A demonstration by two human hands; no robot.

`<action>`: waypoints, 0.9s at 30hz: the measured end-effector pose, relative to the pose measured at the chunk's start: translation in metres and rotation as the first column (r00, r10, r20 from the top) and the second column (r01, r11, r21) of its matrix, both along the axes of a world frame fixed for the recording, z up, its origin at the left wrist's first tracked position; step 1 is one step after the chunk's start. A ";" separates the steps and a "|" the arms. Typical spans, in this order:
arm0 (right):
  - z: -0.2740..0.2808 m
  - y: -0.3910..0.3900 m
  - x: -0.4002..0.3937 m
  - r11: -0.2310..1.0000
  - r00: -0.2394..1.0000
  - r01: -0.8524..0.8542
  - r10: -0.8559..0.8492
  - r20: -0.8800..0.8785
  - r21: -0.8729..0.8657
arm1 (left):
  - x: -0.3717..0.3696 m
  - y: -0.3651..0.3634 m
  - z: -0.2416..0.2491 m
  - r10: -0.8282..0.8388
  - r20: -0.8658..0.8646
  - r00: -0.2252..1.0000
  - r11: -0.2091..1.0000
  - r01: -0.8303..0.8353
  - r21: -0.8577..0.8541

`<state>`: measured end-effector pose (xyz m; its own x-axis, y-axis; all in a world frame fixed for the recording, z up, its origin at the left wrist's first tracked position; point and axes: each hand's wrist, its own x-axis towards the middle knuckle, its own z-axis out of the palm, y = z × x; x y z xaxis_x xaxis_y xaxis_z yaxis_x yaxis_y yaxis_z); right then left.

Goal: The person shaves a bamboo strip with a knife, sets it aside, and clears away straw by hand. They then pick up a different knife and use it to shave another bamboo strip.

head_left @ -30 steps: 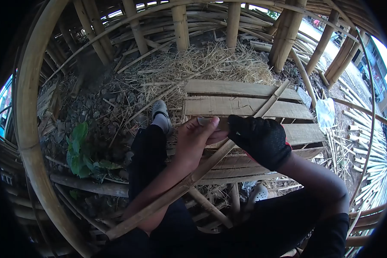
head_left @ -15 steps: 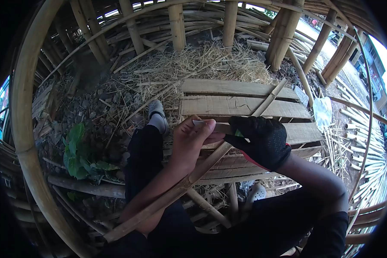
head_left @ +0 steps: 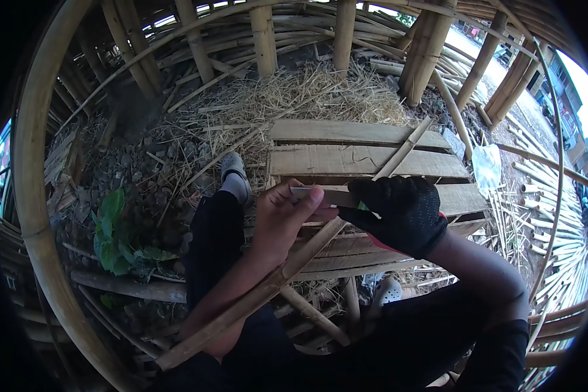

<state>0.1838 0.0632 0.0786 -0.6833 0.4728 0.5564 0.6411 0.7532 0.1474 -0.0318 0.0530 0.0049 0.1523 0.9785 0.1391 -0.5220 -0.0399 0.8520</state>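
A flat, thin-bladed tool that looks like a knife (head_left: pixel 336 196) spans the gap between my hands. My bare left hand (head_left: pixel 282 219) pinches its pale end between thumb and fingers. My right hand (head_left: pixel 404 212), in a black glove with red trim, is closed around the other end; a bit of green shows at its fingers, and most of the handle is hidden. Beneath both hands a split bamboo length (head_left: pixel 268 287) runs slantwise from my lap, across a slatted wooden bench (head_left: pixel 366 159), to the far right. My left forearm lies along the bamboo.
Bamboo posts (head_left: pixel 264 42) and a curved pole (head_left: pixel 36 163) frame the space. Straw and shavings (head_left: pixel 307 98) cover the ground behind the bench. A leafy plant (head_left: pixel 114 238) is at left. A clear plastic bag (head_left: pixel 487 168) and many cut bamboo poles (head_left: pixel 555 225) are at right.
The view has shifted slightly, moving the bench and background a little left. Both hands keep the same grip on the knife; the right glove has turned a little.
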 end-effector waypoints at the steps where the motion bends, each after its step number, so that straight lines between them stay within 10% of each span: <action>1: 0.001 0.000 0.002 1.000 1.000 0.004 -0.004 0.006 -0.016 | 0.000 -0.001 0.003 -0.020 0.019 1.000 1.000 0.020 0.014; 6: -0.008 0.007 0.009 0.985 0.983 -0.159 0.163 0.078 -0.061 | 0.001 0.002 0.005 0.178 -0.041 0.983 0.950 -0.161 0.267; 7: -0.009 0.007 0.011 0.922 0.968 -0.242 0.252 -0.006 -0.303 | -0.004 0.004 0.000 0.235 -0.125 0.964 0.904 -0.169 0.394; 8: -0.009 0.007 0.013 0.793 0.943 -0.323 0.314 -0.108 -0.517 | -0.008 0.005 -0.002 0.234 -0.126 0.964 0.904 -0.168 0.393; 9: 0.016 -0.001 0.006 0.307 0.995 -0.070 -0.052 -0.090 -0.949 | -0.013 0.005 -0.004 0.214 -0.184 0.959 0.922 -0.136 0.364; 12: 0.019 0.002 0.015 0.102 0.980 -0.146 -0.121 -0.158 -0.984 | -0.013 0.005 -0.005 0.172 -0.161 0.972 0.956 -0.126 0.264; 15: 0.001 0.014 0.027 0.392 0.973 -0.218 0.162 -0.166 -0.894 | -0.012 0.005 -0.007 0.103 -0.025 0.994 0.983 -0.098 0.153; 20: 0.018 0.008 0.022 0.160 0.997 0.004 -0.072 -0.007 -0.987 | -0.015 0.009 -0.011 -0.041 0.052 0.998 0.991 0.034 0.127; 22: 0.020 0.007 0.025 0.131 0.996 0.015 -0.094 0.003 -0.991 | -0.017 0.006 0.002 0.065 -0.309 0.949 0.964 0.020 0.263; 27: 0.003 0.013 0.035 0.517 0.991 -0.002 0.116 0.068 -0.856 | -0.019 0.002 0.008 0.365 -0.614 0.700 0.824 0.064 0.563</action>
<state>0.2189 0.0757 0.0813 -0.7531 0.6367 -0.1657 0.6138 0.5892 -0.5254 -0.0511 0.0554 0.0130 0.2681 0.8017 0.5342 0.2376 -0.5924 0.7698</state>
